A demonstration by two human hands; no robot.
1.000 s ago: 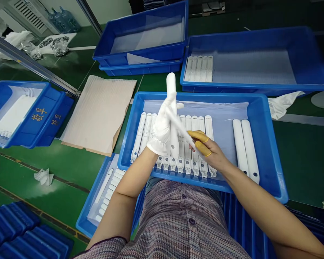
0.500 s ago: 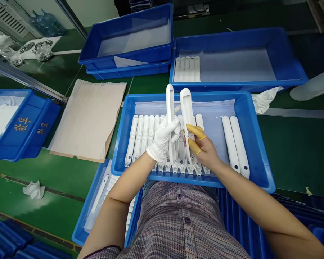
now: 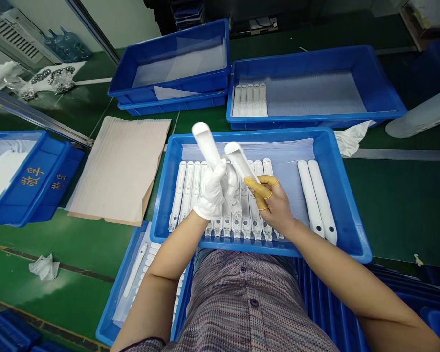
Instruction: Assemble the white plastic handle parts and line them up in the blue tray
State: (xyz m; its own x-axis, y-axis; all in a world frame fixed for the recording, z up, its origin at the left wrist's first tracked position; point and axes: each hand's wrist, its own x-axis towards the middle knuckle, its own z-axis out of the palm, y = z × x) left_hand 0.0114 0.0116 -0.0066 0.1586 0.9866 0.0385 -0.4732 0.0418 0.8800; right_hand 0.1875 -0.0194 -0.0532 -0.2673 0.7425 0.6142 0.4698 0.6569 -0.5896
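The gloved left hand (image 3: pixel 210 193) is wrapping its fingers tight around a long white plastic piece (image 3: pixel 206 145). The right hand (image 3: pixel 275 203) is pinching the other white piece (image 3: pixel 239 160) between yellow-capped fingers (image 3: pixel 256 188). Both pieces are pointing up and left, above the middle of the blue tray (image 3: pixel 278 132).

Cardboard sheet (image 3: pixel 119 168) and crumpled cloth (image 3: pixel 44 267) on green workbench (image 3: pixel 407 220)

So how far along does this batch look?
Done, it seems: five white plastic strips lined up in the far blue tray. In hand: the gloved left hand holds one white piece, the right hand, in yellow finger cots, another. Left: the row of strips in the near blue tray.
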